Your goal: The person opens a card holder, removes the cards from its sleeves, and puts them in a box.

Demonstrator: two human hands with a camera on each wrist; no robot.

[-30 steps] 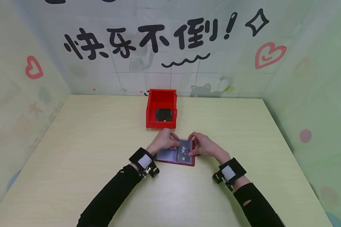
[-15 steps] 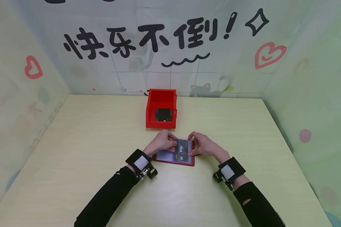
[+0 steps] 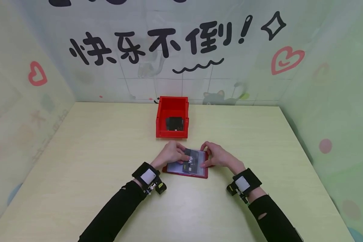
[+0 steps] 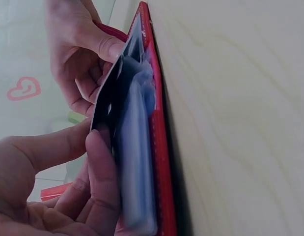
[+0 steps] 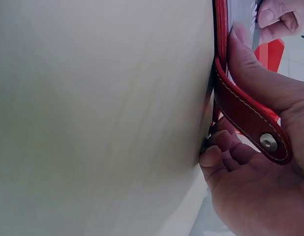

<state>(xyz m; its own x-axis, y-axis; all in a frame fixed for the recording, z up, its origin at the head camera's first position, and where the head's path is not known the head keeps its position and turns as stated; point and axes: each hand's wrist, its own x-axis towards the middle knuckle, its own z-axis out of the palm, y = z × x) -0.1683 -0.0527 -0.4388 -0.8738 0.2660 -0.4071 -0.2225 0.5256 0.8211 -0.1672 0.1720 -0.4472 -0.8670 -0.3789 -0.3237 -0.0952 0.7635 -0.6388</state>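
Observation:
A red leather card holder (image 3: 206,173) lies open on the table, with clear plastic sleeves (image 4: 137,162) inside. My left hand (image 3: 168,154) pinches the left edge of a dark card (image 3: 194,165) marked "Vip" between thumb and fingers. That card stands tilted up from the sleeves in the left wrist view, and how much of it is still inside a sleeve I cannot tell. At the right edge, my right hand (image 3: 219,156) grips the holder, thumb on top and fingers behind or beneath. A strap with a metal snap (image 5: 268,142) sticks out beside that thumb.
Just beyond the hands stands a red plastic bin (image 3: 171,134), with dark flat cards (image 3: 175,124) lying in it. The pale wooden table (image 3: 78,161) is bordered by printed curtains at the back and both sides.
My left hand has drawn leftward with the Vip card, which has shifted left across the sleeves. The right hand has stayed in place on the holder's edge.

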